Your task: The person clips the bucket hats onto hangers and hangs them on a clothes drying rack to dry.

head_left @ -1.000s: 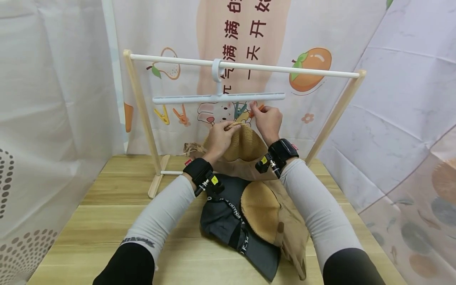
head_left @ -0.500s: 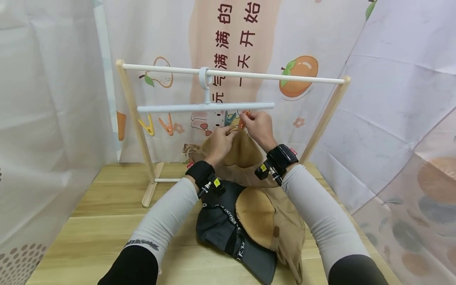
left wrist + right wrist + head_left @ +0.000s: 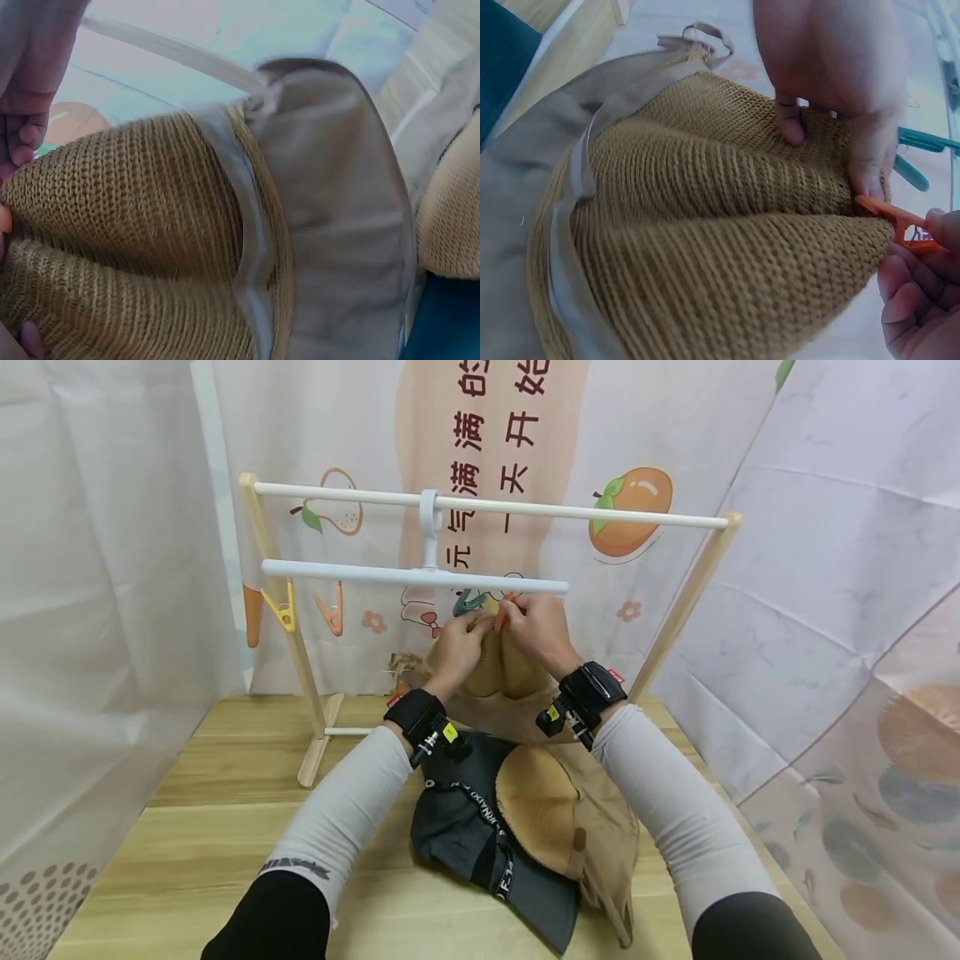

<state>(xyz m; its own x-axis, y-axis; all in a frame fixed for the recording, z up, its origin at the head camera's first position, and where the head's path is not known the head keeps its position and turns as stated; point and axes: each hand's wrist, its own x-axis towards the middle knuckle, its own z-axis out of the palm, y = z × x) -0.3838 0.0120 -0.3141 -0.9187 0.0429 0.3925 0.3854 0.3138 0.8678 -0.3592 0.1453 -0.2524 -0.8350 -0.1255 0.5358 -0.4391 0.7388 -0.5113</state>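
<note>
A knitted tan hat (image 3: 501,664) with a beige cloth brim hangs crown-up below the hanger (image 3: 352,573). My left hand (image 3: 459,650) pinches the top of its crown. Right beside it, my right hand (image 3: 542,628) pinches an orange clothespin (image 3: 904,221) by its handles, its tip over the gathered knit edge in the right wrist view. Whether the clothespin's jaws grip the knit is not fully clear. Close behind the left fingers is a teal clothespin (image 3: 930,142). The left wrist view shows the crown's ribbed knit (image 3: 135,202), with the fingers mostly cut off.
A white-barred wooden rack (image 3: 585,512) carries the hanger. At the hanger's left, a yellow clothespin (image 3: 281,607) and another orange clothespin (image 3: 330,612) hang. On the table (image 3: 225,860) lie a dark cap (image 3: 450,827) with a lettered band and a second tan hat (image 3: 536,802).
My right hand has brought the orange clothespin down and left to the hat's crown, beside the left hand. The hanger has swung on the bar. The view has shifted somewhat.
</note>
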